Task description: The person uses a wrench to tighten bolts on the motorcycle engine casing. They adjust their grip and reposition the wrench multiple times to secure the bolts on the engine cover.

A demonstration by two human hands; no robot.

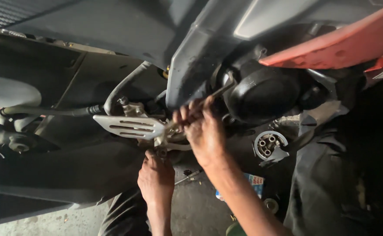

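Note:
My right hand [204, 131] is closed around a slim metal spanner [221, 91] that points up toward the black round engine cover [263, 96] of a motorcycle. My left hand [156, 177] reaches up from below, its fingers pressed against the underside of the metal footrest bracket [161, 142]. Whether it grips a bolt or a tool there is hidden. A silver slotted heel plate [130, 126] sticks out to the left of both hands.
A red fairing panel [340, 43] and grey bodywork [191, 52] hang over the work area. A black hose [47, 111] runs left. A round metal part with holes [268, 144], a screwdriver [189, 176] and a blue-white box [253, 180] lie on the concrete floor.

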